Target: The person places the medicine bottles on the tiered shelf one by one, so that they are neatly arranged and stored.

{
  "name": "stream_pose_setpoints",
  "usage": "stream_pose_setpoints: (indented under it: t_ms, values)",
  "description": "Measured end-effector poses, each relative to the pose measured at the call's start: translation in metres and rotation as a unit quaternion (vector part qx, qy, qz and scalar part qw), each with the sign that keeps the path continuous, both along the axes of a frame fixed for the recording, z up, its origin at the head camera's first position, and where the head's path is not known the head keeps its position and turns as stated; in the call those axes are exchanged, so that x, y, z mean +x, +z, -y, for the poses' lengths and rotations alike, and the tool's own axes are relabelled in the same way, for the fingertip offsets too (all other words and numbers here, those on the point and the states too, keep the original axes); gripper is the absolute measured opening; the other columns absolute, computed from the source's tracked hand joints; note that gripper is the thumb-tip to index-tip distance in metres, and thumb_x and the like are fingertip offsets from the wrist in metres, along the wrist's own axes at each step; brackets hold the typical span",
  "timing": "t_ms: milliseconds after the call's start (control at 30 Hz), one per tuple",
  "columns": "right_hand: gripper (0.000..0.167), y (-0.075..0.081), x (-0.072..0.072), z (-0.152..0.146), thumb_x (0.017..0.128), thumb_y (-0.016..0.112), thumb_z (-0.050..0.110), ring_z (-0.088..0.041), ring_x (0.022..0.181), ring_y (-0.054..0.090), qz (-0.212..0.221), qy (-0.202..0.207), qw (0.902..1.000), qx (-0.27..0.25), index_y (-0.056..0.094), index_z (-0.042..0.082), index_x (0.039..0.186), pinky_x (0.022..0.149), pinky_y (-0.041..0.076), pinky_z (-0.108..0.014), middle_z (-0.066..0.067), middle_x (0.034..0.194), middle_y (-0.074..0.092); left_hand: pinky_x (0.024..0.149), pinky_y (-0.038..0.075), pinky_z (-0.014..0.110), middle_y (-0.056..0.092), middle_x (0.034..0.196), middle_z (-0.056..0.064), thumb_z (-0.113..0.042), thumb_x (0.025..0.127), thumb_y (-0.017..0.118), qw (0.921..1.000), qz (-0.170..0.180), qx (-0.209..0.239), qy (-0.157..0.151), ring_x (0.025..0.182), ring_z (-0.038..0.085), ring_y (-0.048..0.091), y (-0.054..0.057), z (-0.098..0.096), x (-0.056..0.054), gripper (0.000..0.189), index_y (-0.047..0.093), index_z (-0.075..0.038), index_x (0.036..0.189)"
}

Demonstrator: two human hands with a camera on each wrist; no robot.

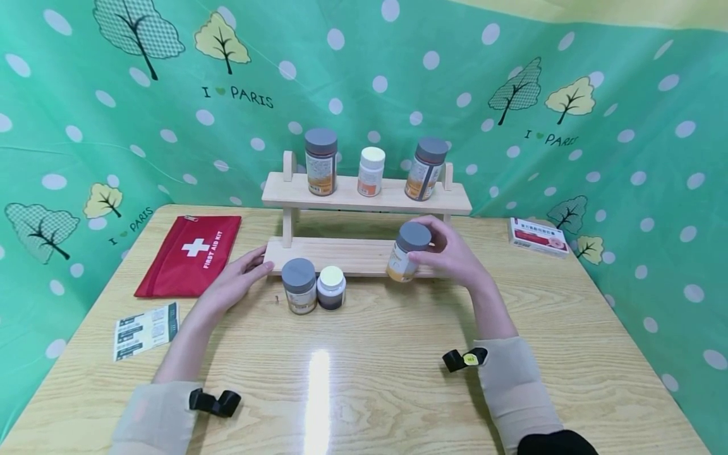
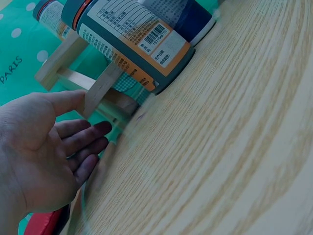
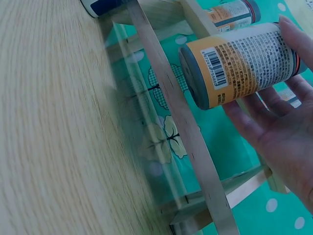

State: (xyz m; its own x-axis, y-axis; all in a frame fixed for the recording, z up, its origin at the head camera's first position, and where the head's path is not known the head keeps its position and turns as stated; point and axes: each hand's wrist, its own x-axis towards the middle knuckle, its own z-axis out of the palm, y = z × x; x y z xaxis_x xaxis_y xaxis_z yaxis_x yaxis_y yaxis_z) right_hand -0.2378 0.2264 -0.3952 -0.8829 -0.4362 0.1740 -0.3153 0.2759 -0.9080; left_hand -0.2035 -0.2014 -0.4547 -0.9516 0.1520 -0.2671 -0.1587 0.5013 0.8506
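The right hand (image 1: pixel 449 253) grips a tilted jar (image 1: pixel 401 260) by the lower shelf's (image 1: pixel 341 249) front edge; its base could catch the wood and tip. The left hand (image 1: pixel 241 275), fingers loose, touches that shelf's left end; uneven pushing could topple the 3 bottles (image 1: pixel 371 180) above or bump 2 containers (image 1: pixel 299 296) on the bench (image 1: pixel 392 366).

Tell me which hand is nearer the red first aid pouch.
Left. The left hand is just right of the red pouch, at the left end of the wooden shelf; the right hand is farther off, holding a grey-lidded bottle toward the shelf's other end.
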Motion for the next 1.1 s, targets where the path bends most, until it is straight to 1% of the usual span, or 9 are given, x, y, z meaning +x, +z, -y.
stream_pose_setpoints:
  t_ms: [200,367,467,633,800,967,1100]
  values:
    - [0.054,-0.0024,-0.0018,-0.0027,0.089,0.075,0.010,-0.021,0.113,0.063,0.002,-0.039,0.9992,-0.003,0.055,0.009,0.139,0.096,0.056,-0.026,-0.007,0.127,0.060,0.125,0.023,0.066,0.030,0.166,0.023,-0.057,0.102,0.053,1.0000,0.004,-0.002,0.001,0.155,0.045,0.024,0.0003,0.0001,-0.0002,0.084,0.014,-0.021,0.167]
    - [0.054,-0.0038,-0.0040,-0.0037,0.090,0.076,0.016,-0.020,0.119,0.060,0.001,-0.077,0.9970,-0.009,0.055,0.012,0.140,0.102,0.051,-0.027,-0.006,0.132,0.059,0.125,0.023,0.066,0.030,0.167,0.023,-0.057,0.102,0.053,1.0000,0.005,0.001,0.000,0.156,0.045,0.024,0.0001,0.0004,-0.0002,0.085,0.013,-0.020,0.167]
    - [0.055,-0.0049,-0.0051,-0.0044,0.090,0.076,0.019,-0.019,0.123,0.058,0.000,-0.095,0.9954,-0.012,0.056,0.014,0.141,0.107,0.049,-0.031,-0.006,0.134,0.060,0.125,0.023,0.066,0.030,0.166,0.024,-0.057,0.102,0.053,1.0000,0.004,-0.001,0.000,0.155,0.045,0.025,0.0001,0.0003,-0.0001,0.085,0.014,-0.020,0.167]
    - [0.057,-0.0056,-0.0061,-0.0050,0.091,0.076,0.023,-0.021,0.130,0.056,0.007,-0.118,0.9928,-0.015,0.055,0.015,0.143,0.114,0.046,-0.041,-0.008,0.140,0.059,0.125,0.023,0.066,0.030,0.166,0.023,-0.058,0.102,0.053,1.0000,0.003,-0.004,0.000,0.156,0.045,0.025,0.0004,0.0000,0.0000,0.085,0.014,-0.019,0.167]
    - [0.059,-0.0063,-0.0073,-0.0051,0.092,0.077,0.025,-0.022,0.134,0.054,0.015,-0.132,0.9910,-0.018,0.054,0.016,0.145,0.118,0.043,-0.047,-0.008,0.144,0.058,0.126,0.023,0.065,0.031,0.166,0.023,-0.057,0.102,0.053,1.0000,0.001,-0.002,-0.001,0.155,0.045,0.025,0.0003,0.0003,-0.0004,0.085,0.014,-0.018,0.167]
    - [0.059,-0.0088,-0.0093,-0.0060,0.092,0.077,0.024,-0.023,0.134,0.055,0.012,-0.137,0.9902,-0.021,0.054,0.016,0.146,0.117,0.044,-0.046,-0.011,0.144,0.058,0.125,0.023,0.066,0.029,0.167,0.023,-0.058,0.102,0.053,1.0000,0.005,-0.003,0.000,0.156,0.045,0.024,-0.0009,0.0007,-0.0012,0.085,0.013,-0.020,0.167]
    - [0.058,-0.0103,-0.0100,-0.0059,0.093,0.076,0.024,-0.023,0.134,0.055,0.011,-0.141,0.9897,-0.023,0.054,0.017,0.146,0.116,0.044,-0.044,-0.011,0.144,0.057,0.125,0.023,0.066,0.028,0.167,0.024,-0.059,0.102,0.053,1.0000,0.005,-0.002,0.000,0.156,0.046,0.024,-0.0012,0.0013,-0.0018,0.086,0.013,-0.020,0.167]
